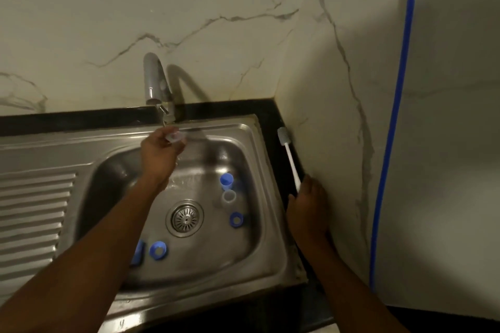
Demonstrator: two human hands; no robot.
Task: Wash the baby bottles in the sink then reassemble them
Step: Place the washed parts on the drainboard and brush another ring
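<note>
Here, left hand point(158, 154) gripping clear bottle point(176, 137) under tap point(154, 81), right hand point(307, 205) clasping brush point(289, 157) beside sink point(230, 123)

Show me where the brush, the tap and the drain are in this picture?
brush point(290, 158), head view, on its white handle, between the bristle head and the right hand.
tap point(153, 76), head view, on the curved metal spout.
drain point(185, 218), head view, on the middle of the strainer.

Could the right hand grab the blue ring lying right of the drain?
Probably yes. The blue ring lies uncovered in the sink near the right hand, with nothing between. But that hand grips the bottle brush, so it would need to drop it first.
</note>
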